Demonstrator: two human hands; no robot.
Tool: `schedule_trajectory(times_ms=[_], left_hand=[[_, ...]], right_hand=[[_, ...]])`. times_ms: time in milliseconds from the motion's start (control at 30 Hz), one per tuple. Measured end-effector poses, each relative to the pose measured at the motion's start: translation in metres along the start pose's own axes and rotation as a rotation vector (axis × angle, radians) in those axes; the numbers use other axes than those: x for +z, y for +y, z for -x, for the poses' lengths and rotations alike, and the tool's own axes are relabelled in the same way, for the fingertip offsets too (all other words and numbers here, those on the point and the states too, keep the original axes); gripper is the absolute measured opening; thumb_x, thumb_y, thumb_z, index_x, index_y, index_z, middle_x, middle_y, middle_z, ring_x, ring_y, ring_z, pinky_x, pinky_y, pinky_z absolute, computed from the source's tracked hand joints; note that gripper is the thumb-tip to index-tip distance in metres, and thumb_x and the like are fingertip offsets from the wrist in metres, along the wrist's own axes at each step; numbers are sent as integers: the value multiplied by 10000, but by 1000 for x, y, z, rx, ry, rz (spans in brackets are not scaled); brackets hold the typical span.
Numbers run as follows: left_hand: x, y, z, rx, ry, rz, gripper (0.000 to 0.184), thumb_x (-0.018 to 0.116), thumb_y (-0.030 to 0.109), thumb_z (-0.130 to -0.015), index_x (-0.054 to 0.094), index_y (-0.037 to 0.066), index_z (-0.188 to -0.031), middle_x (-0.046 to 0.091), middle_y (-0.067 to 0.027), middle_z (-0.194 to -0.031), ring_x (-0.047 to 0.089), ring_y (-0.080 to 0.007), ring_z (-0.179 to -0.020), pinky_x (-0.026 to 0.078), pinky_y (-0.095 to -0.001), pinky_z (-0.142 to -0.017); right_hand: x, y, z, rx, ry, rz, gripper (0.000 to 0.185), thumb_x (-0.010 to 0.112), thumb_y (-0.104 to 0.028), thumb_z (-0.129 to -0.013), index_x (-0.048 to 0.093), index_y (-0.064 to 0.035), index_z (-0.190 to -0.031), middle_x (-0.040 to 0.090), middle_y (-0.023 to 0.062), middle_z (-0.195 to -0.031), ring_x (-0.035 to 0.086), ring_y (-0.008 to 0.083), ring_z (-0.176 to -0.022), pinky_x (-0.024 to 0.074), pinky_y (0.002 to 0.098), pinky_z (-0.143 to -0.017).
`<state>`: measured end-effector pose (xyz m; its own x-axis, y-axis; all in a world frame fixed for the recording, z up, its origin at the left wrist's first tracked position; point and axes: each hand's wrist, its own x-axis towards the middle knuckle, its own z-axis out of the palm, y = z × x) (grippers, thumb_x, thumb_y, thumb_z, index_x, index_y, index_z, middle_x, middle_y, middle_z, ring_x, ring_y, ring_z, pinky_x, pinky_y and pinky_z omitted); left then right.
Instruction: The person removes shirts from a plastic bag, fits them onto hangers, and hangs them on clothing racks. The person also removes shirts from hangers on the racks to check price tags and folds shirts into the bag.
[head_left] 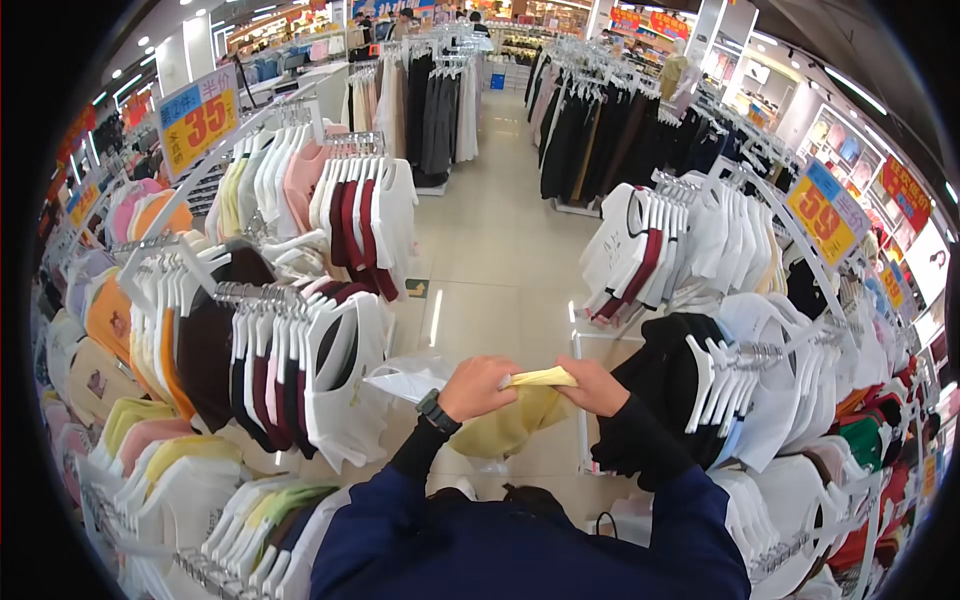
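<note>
A pale yellow garment point(508, 422) hangs in front of my body, its upper edge drawn straight between my two hands. My left hand point(480, 388), with a black watch on the wrist, is closed on one end of that edge. My right hand point(595, 386) grips the other end. Beside my left hand, a crumpled clear plastic bag point(412, 374) with something white sticks out to the left; whether the hand holds it too is unclear. The garment's exact kind cannot be made out from its folds.
Racks of tops on white hangers point(270, 345) flank me on the left, with a black garment point(650, 385) and more tops on the right. A tiled aisle point(480, 240) runs ahead between racks of trousers point(590, 140). Price signs point(198, 120) stand above the racks.
</note>
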<state>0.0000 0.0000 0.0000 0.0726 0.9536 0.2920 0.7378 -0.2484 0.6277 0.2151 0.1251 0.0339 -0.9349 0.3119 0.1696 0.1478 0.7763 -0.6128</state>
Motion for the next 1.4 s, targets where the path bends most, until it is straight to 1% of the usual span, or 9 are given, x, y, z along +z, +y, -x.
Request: schedule_trajectory(times_ms=[67, 300, 533, 767, 867, 1000, 1100, 1133, 1400], left_hand=[[17, 13, 3, -60, 53, -132, 227, 647, 224, -737, 674, 72, -904, 667, -92, -928, 649, -316, -820, 511, -426, -691], [-2, -135, -127, -148, 234, -74, 235, 597, 242, -764, 666, 92, -931, 653, -135, -855, 617, -375, -790, 501, -466, -665], [-9, -228, -247, -188, 224, 160, 228, 544, 203, -872, 625, 54, -1025, 627, -185, -777, 605, -402, -744, 469, -451, -636], [-54, -271, -363, -245, 237, 290, 281, 651, 285, -889, 633, 27, -1001, 609, -161, -726, 593, -318, -650, 459, -386, -613], [-71, -289, -395, -67, 137, 190, 304, 705, 290, -844, 655, 26, -987, 631, -146, -753, 595, -303, -655, 471, -362, -626], [-74, -336, -450, -170, 238, 52, 287, 717, 271, -825, 671, 33, -979, 660, -152, -832, 614, -313, -715, 482, -372, -651], [-76, -397, -500, -140, 613, -33, 238, 692, 261, -847, 671, 46, -945, 660, -151, -806, 619, -336, -704, 477, -392, -627], [-85, -403, -513, -336, 516, -15, 196, 653, 246, -876, 658, 60, -937, 653, -146, -763, 620, -357, -683, 472, -408, -598], [-105, -501, -605, -323, 618, 157, 151, 613, 203, -905, 633, 71, -975, 618, -159, -740, 606, -353, -661, 463, -375, -586]], right_hand=[[-5, -7, 14, 11, 38, -11, 220, 649, -171, -877, 516, -27, -976, 598, 203, -791, 577, 431, -759, 448, 427, -620], [-53, 85, -131, 48, 79, -24, 227, 633, -180, -873, 572, -19, -1020, 606, 204, -826, 571, 404, -769, 453, 406, -645], [-142, 167, -209, 415, 32, -775, 345, 604, -236, -937, 593, 21, -1167, 676, 54, -989, 635, 104, -885, 510, 280, -775], [-219, 259, -296, 486, 139, -1330, 344, 609, -235, -929, 589, 27, -1151, 669, 86, -1054, 660, 149, -915, 526, 284, -806], [-244, 285, -328, 610, 259, -1464, 340, 608, -253, -927, 593, 15, -1136, 672, 83, -1050, 667, 166, -903, 527, 290, -806], [-263, 320, -378, 594, 269, -1457, 315, 602, -251, -927, 604, 10, -1103, 675, 75, -1011, 667, 165, -877, 530, 292, -775], [-271, 351, -427, 508, 210, -1362, 308, 605, -250, -928, 607, 13, -1089, 675, 80, -998, 666, 159, -872, 530, 290, -761], [-270, 371, -443, 493, 175, -1378, 321, 605, -249, -929, 598, 20, -1103, 675, 84, -1010, 664, 151, -878, 531, 289, -766], [-290, 427, -608, 406, 272, -1471, 334, 515, -307, -990, 591, -15, -1133, 682, 73, -1050, 672, 156, -930, 550, 300, -811]])
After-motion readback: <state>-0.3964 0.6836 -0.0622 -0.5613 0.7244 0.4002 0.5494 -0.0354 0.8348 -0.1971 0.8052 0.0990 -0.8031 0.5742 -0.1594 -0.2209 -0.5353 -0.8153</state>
